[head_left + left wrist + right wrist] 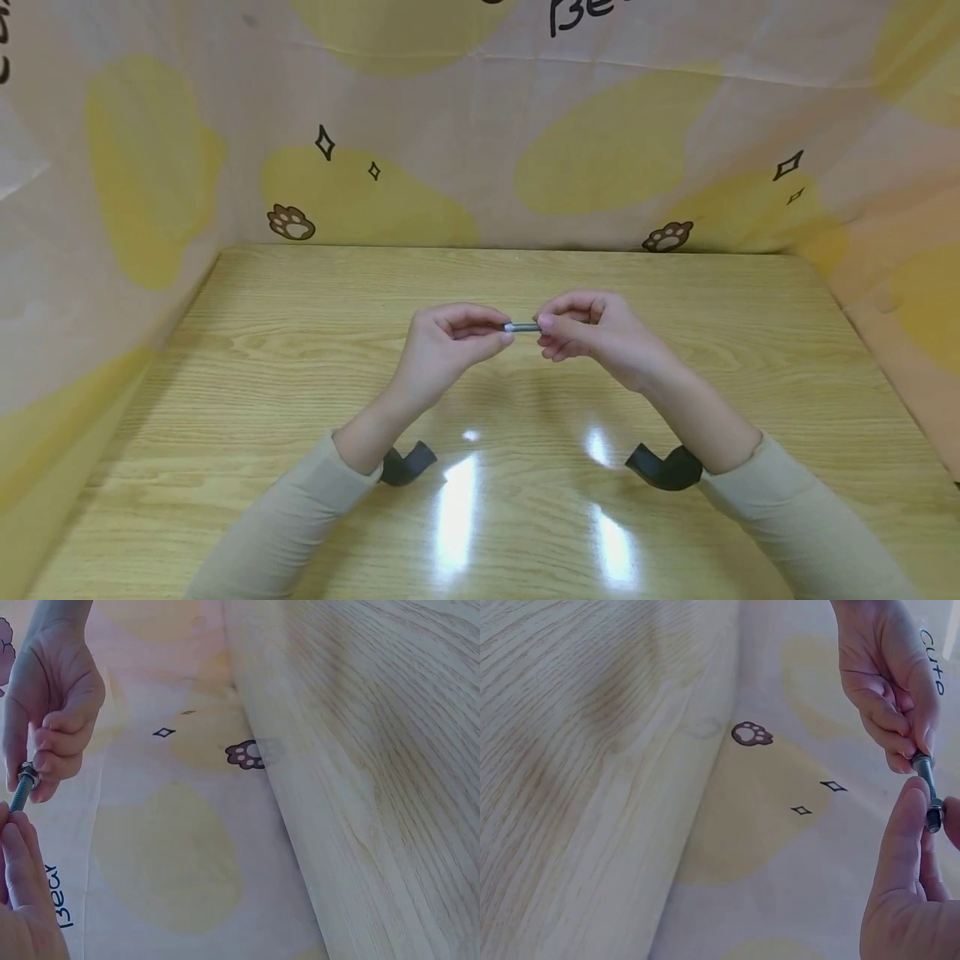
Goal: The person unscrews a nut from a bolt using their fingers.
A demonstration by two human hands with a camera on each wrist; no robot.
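A small metal bolt is held level in the air above the table, between both hands. My left hand pinches its head end between thumb and fingertips. Opposite it, my right hand has thumb and fingers on the other end. In the left wrist view a nut sits on the bolt's threaded shank, at the right fingertips. The right wrist view shows that nut close to the bolt's free end, between the right thumb and fingers. The left fingers partly hide the bolt head.
A wood-grain table lies beneath the hands, with bright reflections at its front. Patterned cloth stands along its back and sides. Dark curved pieces show beside both wrists.
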